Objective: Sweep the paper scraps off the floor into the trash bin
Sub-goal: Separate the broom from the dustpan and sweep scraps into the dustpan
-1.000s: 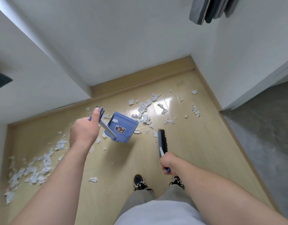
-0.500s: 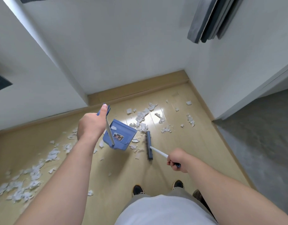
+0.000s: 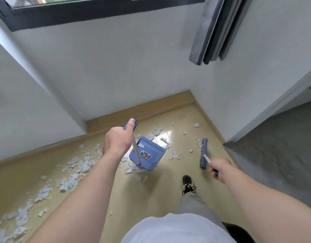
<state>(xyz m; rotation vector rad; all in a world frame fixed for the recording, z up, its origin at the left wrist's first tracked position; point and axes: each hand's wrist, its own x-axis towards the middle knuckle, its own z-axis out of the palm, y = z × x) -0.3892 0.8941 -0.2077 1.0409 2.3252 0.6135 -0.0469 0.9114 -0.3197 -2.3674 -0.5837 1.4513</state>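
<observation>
My left hand (image 3: 118, 141) grips the top of a long-handled blue dustpan (image 3: 147, 154), which hangs just above the wooden floor with its pan mouth facing the far wall. My right hand (image 3: 218, 170) holds the white handle of a blue broom (image 3: 204, 152); its head lies to the right of the dustpan, near the right wall. White paper scraps (image 3: 75, 165) are strewn in a band along the left of the floor, and more scraps (image 3: 166, 142) lie beyond and beside the dustpan. No trash bin is in sight.
White walls close the corner ahead and at left, with a wooden skirting board (image 3: 140, 109). A grey curtain (image 3: 214, 30) hangs at upper right under a window. Grey carpet (image 3: 277, 155) begins at right. My shoe (image 3: 187, 184) stands behind the dustpan.
The broom head has swung from beside the dustpan out to the right, toward the right wall. The view has tilted up, bringing the window into sight. The dustpan stays in my left hand.
</observation>
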